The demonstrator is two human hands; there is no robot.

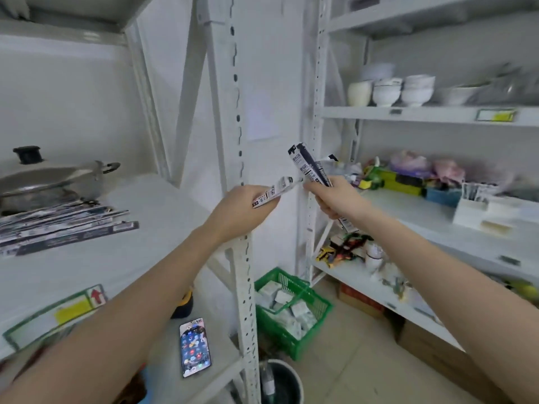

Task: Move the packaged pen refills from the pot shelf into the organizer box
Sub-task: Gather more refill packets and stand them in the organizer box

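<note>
My left hand (pixel 242 207) is shut on one packaged pen refill (pixel 272 192), a long black-and-white packet that points right. My right hand (pixel 335 196) grips a bundle of refill packets (pixel 309 164) that stands up out of the fist. Both hands hover between the two white racks, their packets almost touching. A pile of several more refill packets (pixel 64 225) lies on the left shelf in front of a steel pot (pixel 46 182) with a lid. The white organizer box (pixel 478 209) stands on the right rack's middle shelf, with some packets upright in its back slot.
A perforated white upright (pixel 243 258) stands just below my left hand. White bowls (pixel 388 91) fill the upper right shelf. Colourful packs (pixel 408 179) lie behind the organizer. Below are a phone (pixel 194 346), a green basket (pixel 291 310), a dark bucket (pixel 280 380) and cardboard boxes (pixel 361 301).
</note>
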